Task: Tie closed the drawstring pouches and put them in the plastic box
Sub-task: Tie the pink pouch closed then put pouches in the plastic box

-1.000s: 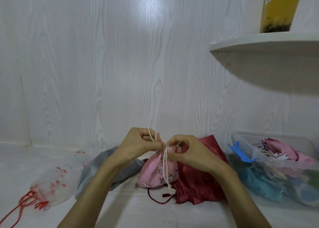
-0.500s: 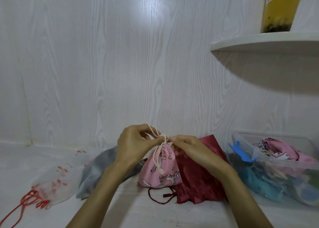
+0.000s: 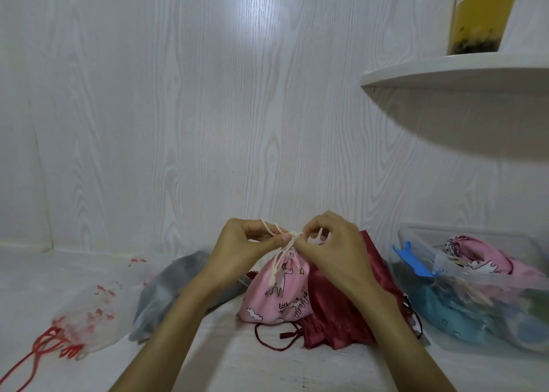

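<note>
Farthest left on the white counter [image 3: 267, 362] lies a sheer pouch with red print [image 3: 89, 311], its red drawstring [image 3: 38, 347] trailing loose toward the edge, so it looks not yet tied. Beside it a grey pouch [image 3: 166, 290] lies flat, partly behind the left forearm; both seem to be waiting their turn.

The left hand [image 3: 240, 246] is raised over the middle, thumb and forefinger pinched on the cream drawstring [image 3: 286, 237], a loop of cord running over its fingers [image 3: 282, 238]. The pink unicorn pouch [image 3: 279, 290] hangs below that cord with its neck gathered and its base resting on the counter, probably so the weight keeps the cord taut while the knot is made. The right hand [image 3: 332, 246] meets the left at the knot, its fingers curled and pinching the other strand.

Behind and right of the pink pouch lies a dark red satin pouch [image 3: 335, 305], its cord loose in front. At far right the clear plastic box [image 3: 487, 281] stands open within easy reach, already holding pink and teal pouches.
</note>
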Available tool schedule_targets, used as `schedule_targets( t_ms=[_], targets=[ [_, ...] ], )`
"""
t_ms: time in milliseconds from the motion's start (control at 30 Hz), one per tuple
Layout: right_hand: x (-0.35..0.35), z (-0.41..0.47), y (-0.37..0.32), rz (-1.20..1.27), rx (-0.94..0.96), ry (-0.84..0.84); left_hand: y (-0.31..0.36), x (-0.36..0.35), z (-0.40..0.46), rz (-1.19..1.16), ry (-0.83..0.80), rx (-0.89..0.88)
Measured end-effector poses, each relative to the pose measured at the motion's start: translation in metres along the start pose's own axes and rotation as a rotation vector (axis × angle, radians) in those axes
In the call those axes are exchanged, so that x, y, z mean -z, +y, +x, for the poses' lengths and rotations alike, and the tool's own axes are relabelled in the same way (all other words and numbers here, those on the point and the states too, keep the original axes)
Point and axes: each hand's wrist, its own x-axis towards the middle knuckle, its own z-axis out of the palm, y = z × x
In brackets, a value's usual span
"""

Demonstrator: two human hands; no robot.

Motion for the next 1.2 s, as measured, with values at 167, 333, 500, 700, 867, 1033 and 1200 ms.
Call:
schedule_targets(
  t_ms=[167,333,500,700,867,1033,1200],
  targets=[
    [0.002,0.002,0.001,-0.313,0.11,0.174,0.0,0.0,0.002,-0.09,-0.03,0.024],
    [0.009,0.003,0.005,-0.184,-0.101,0.074,-0.004,0.0,0.004,-0.044,-0.011,0.039],
    [0.024,0.011,0.014,0.239,-0.26,-0.149,-0.007,0.004,0.006,-0.034,0.054,0.059],
    [0.053,0.007,0.004,0.576,-0.229,-0.527,-0.005,0.005,0.008,-0.057,0.087,0.088],
    [0.049,0.008,0.032,0.446,-0.366,-0.38,-0.007,0.017,0.008,0.007,0.177,0.105],
    [0.046,0.008,0.045,0.288,-0.461,-0.479,-0.011,0.02,0.007,0.149,0.208,0.13],
    [0.051,0.015,0.033,-0.001,-0.393,-0.455,0.001,0.012,0.008,0.042,0.171,0.163]
  ],
)
